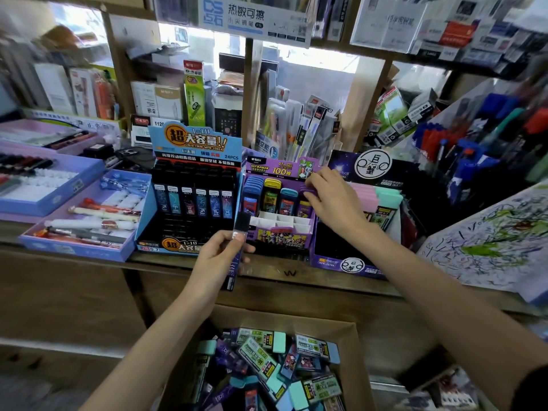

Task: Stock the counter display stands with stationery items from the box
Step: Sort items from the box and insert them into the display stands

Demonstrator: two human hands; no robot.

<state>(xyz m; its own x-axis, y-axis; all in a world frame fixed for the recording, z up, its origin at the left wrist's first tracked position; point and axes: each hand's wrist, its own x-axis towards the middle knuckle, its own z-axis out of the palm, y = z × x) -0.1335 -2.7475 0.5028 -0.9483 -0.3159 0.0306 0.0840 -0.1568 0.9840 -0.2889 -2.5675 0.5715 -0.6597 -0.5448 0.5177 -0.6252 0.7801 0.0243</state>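
My left hand (218,256) grips a slim dark lead-refill case (238,232), held upright in front of the blue and black display stand (192,200). My right hand (329,197) reaches into the purple display stand (278,203) and pinches a purple-capped case (305,189) at its back right slot. Several white slots in that stand's front rows hold nothing. Below the counter, the cardboard box (353,345) holds several loose lead cases in mint, purple and dark colours.
A dark purple stand (355,256) with pink and mint cases sits right of the purple one. Lilac pen trays (80,221) lie at the left. A scribbled test pad (489,241) leans at the right. Packed shelves rise behind the wooden counter edge (290,272).
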